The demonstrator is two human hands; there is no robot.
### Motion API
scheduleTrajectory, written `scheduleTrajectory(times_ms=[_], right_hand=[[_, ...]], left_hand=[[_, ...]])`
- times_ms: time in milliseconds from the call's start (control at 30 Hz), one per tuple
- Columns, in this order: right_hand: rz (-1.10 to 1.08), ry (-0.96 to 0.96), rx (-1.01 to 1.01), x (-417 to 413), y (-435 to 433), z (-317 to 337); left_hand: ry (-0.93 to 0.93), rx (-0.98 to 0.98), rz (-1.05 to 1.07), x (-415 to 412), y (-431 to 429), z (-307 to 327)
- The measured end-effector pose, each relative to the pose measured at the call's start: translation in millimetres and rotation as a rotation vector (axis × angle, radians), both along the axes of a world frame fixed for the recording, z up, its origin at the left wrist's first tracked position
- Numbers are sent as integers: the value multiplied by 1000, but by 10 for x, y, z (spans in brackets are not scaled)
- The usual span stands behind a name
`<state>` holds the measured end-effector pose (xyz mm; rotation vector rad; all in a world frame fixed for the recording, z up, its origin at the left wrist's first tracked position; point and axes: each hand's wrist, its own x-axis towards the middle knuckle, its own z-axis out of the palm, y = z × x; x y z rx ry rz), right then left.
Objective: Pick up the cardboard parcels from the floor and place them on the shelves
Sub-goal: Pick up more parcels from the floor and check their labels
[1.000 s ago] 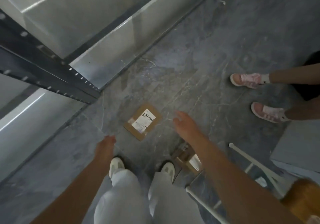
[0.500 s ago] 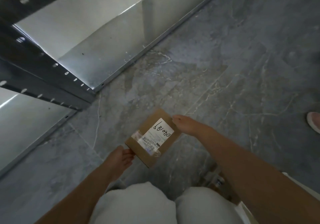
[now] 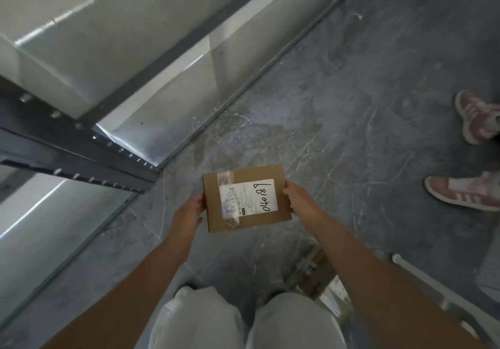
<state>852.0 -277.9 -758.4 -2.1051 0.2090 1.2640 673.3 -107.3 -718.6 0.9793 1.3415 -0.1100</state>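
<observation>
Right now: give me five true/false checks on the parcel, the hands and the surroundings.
1. The left hand and right hand grip the parcel at opposite edges. True.
2. The parcel lies on the floor. False: the hands hold it up.
3. Its white label faces the camera. True.
4. The parcel sits on the shelf. False: it is off the shelf.
5. Nobody else is near. False: pink shoes stand at the right.

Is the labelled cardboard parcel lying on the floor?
No, the left hand and right hand grip the cardboard parcel by its short edges, lifted clear of the floor.
</observation>
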Motion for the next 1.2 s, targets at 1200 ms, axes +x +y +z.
scheduleTrajectory(times_ms=[1200], right_hand=[[-489,-508,617,-410,-1581,6651]], left_hand=[[-558,532,-364,427,-1021,6214]])
